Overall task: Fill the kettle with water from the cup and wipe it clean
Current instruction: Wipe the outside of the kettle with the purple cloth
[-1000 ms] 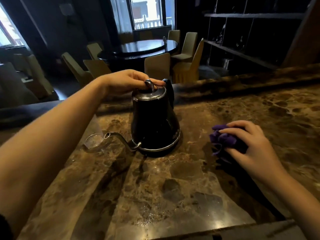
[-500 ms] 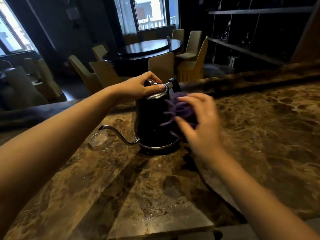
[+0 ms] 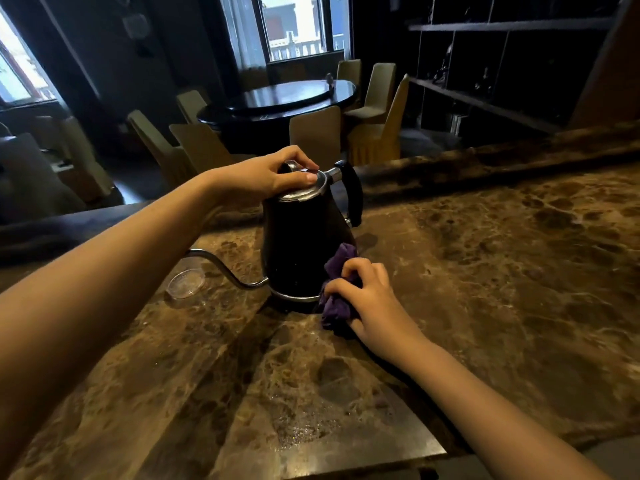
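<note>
A black gooseneck kettle [image 3: 298, 244] with a steel lid stands upright on the brown marble counter [image 3: 485, 289]. Its thin spout curves out to the left and its handle is at the back right. My left hand [image 3: 273, 174] rests on the lid, fingers closed around the lid knob. My right hand [image 3: 367, 299] grips a bunched purple cloth [image 3: 336, 306] and presses it against the kettle's lower right side, near the base. A clear plastic cup [image 3: 185, 282] stands on the counter under the spout tip.
The counter's near edge runs along the bottom, with a wet patch [image 3: 304, 431] in front of me. Beyond the raised far ledge [image 3: 485, 161] are a round dark table [image 3: 287, 98], several chairs and dark shelves on the right.
My right hand picked the cloth up from the counter, brought it to the kettle's upper side, then moved it down to the base. My left hand stayed on the lid.
</note>
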The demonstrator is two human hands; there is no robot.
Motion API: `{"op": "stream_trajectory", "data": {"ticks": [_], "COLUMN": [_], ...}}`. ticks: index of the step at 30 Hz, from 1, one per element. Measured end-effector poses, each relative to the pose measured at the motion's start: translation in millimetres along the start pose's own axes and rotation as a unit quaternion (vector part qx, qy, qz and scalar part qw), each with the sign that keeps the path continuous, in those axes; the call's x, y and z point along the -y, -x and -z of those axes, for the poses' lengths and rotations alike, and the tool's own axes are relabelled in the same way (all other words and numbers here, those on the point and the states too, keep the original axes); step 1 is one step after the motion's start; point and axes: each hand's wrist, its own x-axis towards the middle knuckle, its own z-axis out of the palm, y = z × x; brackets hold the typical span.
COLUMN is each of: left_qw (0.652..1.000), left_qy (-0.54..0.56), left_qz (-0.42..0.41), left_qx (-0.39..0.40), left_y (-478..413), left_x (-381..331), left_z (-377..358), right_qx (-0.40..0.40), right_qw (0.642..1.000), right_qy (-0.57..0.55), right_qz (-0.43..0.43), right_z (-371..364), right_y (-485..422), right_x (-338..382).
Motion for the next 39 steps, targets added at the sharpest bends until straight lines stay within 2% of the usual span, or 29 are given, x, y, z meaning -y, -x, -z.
{"op": "stream_trajectory", "data": {"ticks": [2,5,9,14,16,18,21,24,25,27,29,32,35,39], "left_qw": [1.000,1.000,0.999,0.998,0.998,0.998,0.997,0.996,0.996,0.996,0.995,0.994,0.994,0.994], "left_qy": [-0.005,0.005,0.024,0.042,0.038,0.039,0.054,0.061,0.063,0.062,0.060,0.060,0.058,0.037], "left_qz": [-0.011,-0.024,-0.027,-0.028,-0.035,-0.043,-0.048,-0.059,-0.063,-0.068,-0.075,-0.085,-0.086,-0.096], "left_qx": [0.007,-0.001,-0.012,-0.033,-0.032,-0.030,-0.018,-0.005,-0.001,0.008,0.018,0.022,0.018,0.022], "left_y": [-3,-9,-13,-14,-15,-16,-17,-20,-20,-22,-24,-25,-26,-28], "left_x": [-2,-2,-2,1,3,4,8,11,11,11,8,6,5,8], "left_z": [0,-2,-7,-6,-6,-6,-2,-1,-1,0,0,-3,-2,0], "right_qx": [-0.068,-0.193,-0.279,-0.263,-0.250,-0.221,-0.155,-0.112,-0.118,-0.182,-0.252,-0.293,-0.286,-0.228], "right_qw": [0.996,0.968,0.944,0.931,0.938,0.948,0.955,0.961,0.960,0.952,0.939,0.929,0.927,0.947], "right_qy": [-0.051,-0.138,-0.165,-0.241,-0.230,-0.213,-0.203,-0.193,-0.192,-0.196,-0.212,-0.222,-0.230,-0.206], "right_qz": [-0.034,-0.079,-0.055,-0.073,-0.075,-0.087,-0.150,-0.162,-0.165,-0.149,-0.097,-0.052,-0.074,-0.095], "right_z": [-3,-4,13,19,16,10,-3,-3,0,7,15,28,27,16], "right_y": [-3,-19,-71,-87,-81,-69,-48,-41,-41,-46,-61,-93,-98,-79], "right_x": [3,20,37,14,-1,-16,-36,-46,-44,-32,-11,7,-5,-32]}}
